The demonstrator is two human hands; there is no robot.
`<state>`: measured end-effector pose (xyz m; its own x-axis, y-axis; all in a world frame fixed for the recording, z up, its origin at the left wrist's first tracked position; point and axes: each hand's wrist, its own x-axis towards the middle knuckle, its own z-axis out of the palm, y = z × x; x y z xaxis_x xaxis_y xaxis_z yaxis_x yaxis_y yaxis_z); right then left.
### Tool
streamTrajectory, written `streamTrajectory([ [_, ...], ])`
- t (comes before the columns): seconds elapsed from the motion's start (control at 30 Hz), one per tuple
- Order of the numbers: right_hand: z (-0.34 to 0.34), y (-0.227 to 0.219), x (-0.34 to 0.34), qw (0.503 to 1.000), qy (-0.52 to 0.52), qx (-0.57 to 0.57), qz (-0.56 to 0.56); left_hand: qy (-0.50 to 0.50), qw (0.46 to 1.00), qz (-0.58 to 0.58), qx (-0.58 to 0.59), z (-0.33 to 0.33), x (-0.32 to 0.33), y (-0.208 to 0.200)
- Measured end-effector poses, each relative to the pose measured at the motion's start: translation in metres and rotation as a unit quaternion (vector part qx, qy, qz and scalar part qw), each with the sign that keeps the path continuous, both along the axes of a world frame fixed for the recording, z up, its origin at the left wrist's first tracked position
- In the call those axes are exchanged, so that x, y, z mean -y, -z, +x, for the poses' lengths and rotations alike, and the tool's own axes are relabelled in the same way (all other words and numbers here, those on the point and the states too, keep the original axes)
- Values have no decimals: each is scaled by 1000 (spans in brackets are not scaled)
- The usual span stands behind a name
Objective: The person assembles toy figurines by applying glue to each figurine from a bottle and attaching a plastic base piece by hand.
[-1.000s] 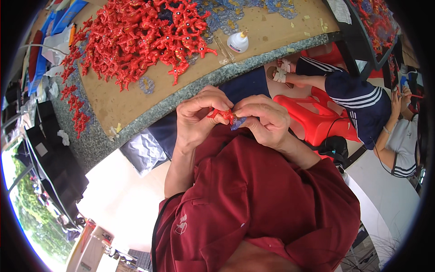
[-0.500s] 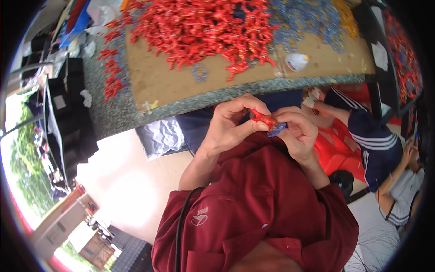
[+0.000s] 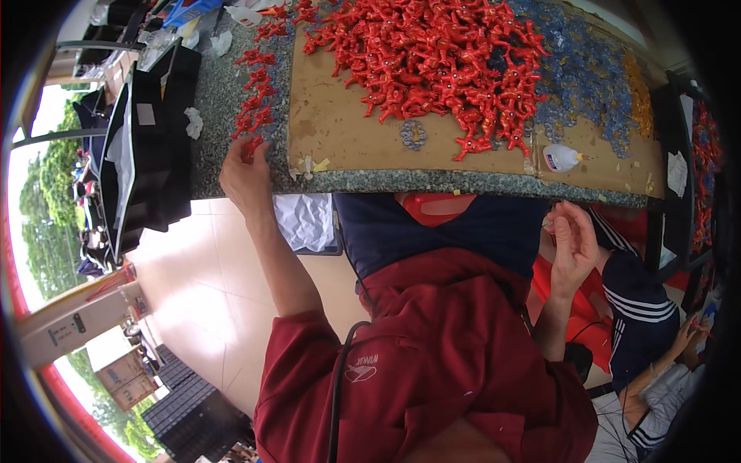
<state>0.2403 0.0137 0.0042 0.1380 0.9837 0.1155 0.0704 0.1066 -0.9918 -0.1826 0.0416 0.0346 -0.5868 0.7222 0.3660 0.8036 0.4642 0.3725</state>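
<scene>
At the end of the row of small red plastic figures, my left hand pinches a red figure over the speckled stone tabletop's left part. My right hand is raised off the front edge of the table, right of my lap. Its fingers are loosely curved and apart, and nothing shows in them. A large heap of red figures lies on a brown cardboard sheet. In front of the heap lies a clear bluish ring-shaped piece.
Clear bluish pieces and orange pieces spread right of the heap. A small white bottle lies near the front edge. Black trays stand at the left. A co-worker's striped dark sleeve is at the right.
My hands have parted. The left went out to the table's left side with the red figure; the right moved right, and the blue piece no longer shows there. The view has shifted.
</scene>
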Motion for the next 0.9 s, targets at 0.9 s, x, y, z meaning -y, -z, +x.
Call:
streamTrajectory([
  [0.9, -16, -17, -70, 955, 56, 275, 99, 293, 950, 84, -65, 156, -52, 1],
])
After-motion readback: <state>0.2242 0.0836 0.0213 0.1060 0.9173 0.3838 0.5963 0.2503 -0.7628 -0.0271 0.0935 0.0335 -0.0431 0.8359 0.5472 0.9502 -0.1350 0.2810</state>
